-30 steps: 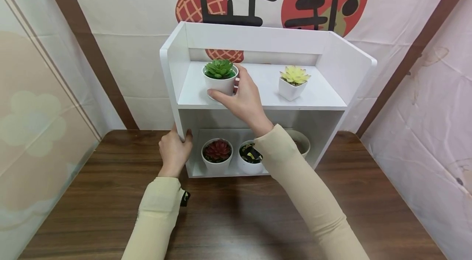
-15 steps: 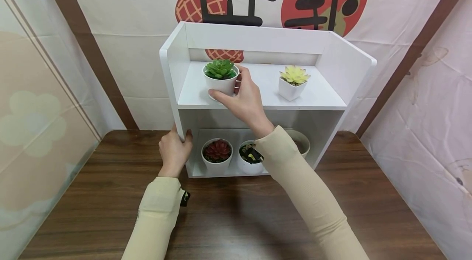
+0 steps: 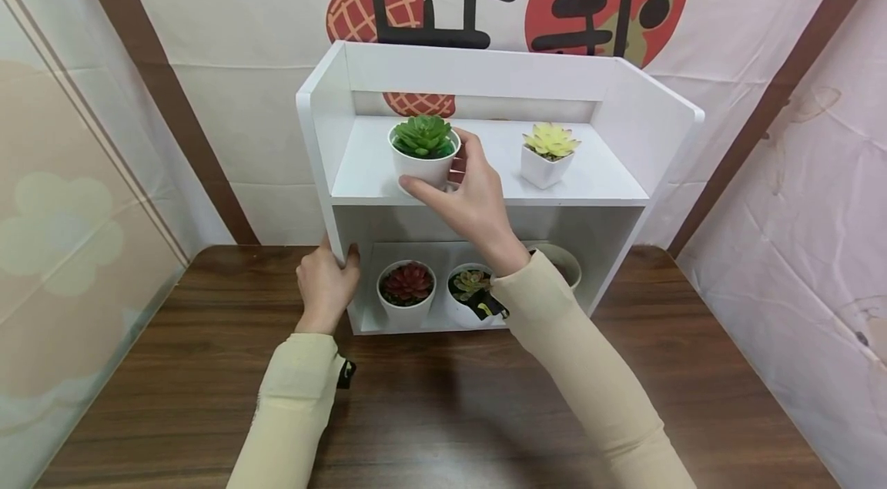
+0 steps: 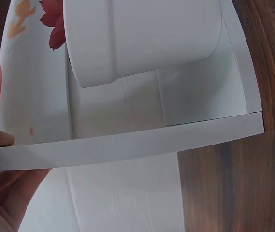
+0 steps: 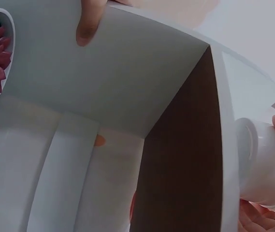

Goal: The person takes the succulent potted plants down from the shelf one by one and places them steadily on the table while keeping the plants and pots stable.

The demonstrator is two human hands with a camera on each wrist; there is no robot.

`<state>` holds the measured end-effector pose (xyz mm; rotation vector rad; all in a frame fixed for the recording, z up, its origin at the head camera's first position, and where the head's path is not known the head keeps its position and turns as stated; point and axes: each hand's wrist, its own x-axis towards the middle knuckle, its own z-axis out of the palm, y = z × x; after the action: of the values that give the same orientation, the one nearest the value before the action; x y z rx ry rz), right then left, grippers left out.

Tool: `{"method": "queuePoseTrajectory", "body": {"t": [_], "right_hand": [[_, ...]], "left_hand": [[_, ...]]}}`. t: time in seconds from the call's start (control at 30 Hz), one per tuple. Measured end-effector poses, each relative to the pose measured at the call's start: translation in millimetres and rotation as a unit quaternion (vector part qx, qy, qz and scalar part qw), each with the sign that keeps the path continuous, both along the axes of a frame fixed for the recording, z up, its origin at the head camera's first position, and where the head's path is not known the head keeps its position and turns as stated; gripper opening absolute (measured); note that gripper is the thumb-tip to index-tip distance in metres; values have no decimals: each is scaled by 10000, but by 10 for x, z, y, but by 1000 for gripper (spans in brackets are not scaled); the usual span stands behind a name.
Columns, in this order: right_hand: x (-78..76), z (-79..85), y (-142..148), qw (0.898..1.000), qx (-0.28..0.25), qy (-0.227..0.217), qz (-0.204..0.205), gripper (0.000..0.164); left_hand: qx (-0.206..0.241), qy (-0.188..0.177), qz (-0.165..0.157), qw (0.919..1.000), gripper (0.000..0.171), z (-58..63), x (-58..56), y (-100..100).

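A potted green succulent (image 3: 423, 167) in a round white pot is near the left end of the upper board of a white two-tier shelf (image 3: 582, 202). My right hand (image 3: 478, 200) holds this pot from its right side, thumb at the front and fingers behind. In the right wrist view the white pot (image 5: 265, 164) shows close over the upper board's front edge. My left hand (image 3: 323, 281) grips the shelf's left side panel, thumb on the inside. The left wrist view has that panel's edge (image 4: 123, 147) between thumb and fingers.
A yellow-green succulent (image 3: 547, 158) in a square white pot stands right on the upper board. Below are a red succulent (image 3: 407, 293), another potted succulent (image 3: 467, 296) partly behind my right wrist, and a larger pale pot (image 3: 564, 266). The shelf stands on a brown wooden table (image 3: 208, 366).
The green succulent's pot has moved slightly right and toward me, with my right hand around it. My left hand keeps its hold on the side panel.
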<state>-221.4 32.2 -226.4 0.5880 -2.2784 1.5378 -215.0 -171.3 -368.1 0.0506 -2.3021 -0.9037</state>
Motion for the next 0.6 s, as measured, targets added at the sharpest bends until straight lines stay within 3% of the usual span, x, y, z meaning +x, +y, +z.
{"method": "queuePoseTrajectory", "body": {"t": [0.6], "right_hand": [[348,-65,238,9976,-164,612,265,75]], "left_hand": [[-17,64,2,10000,27,-9,-13,-3]]}}
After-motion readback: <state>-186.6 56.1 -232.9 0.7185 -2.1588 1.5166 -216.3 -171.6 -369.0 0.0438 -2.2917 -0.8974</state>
